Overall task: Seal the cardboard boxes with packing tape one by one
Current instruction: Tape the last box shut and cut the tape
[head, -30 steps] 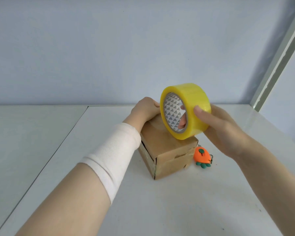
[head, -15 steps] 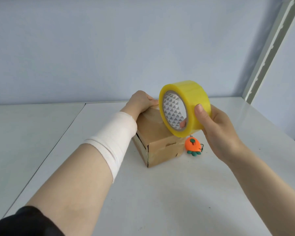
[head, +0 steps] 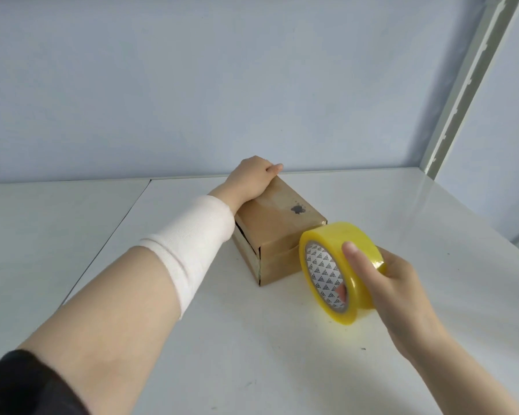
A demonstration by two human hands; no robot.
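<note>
Box: a brown cardboard box (head: 277,232) sits on the white table (head: 192,339), near the back wall, turned at an angle with one corner pointing toward me.
Box top: flaps down, with a dark stain (head: 297,209) toward the right end.
Left hand: the left hand (head: 252,181) lies on the far end of the box, fingers curled over the back edge, holding it down.
Left arm: a white wrap (head: 192,247) covers the wrist and a black sleeve (head: 18,384) shows at the elbow.
Tape: the yellow tape (head: 342,271) stands on edge just by the box's near right corner, low over the table. I cannot tell whether it touches either.
Right hand: the right hand (head: 402,292) clamps the tape, thumb across the outer band and a fingertip showing inside the core.
Corner: a pale slotted post (head: 468,85) rises at the right.
</note>
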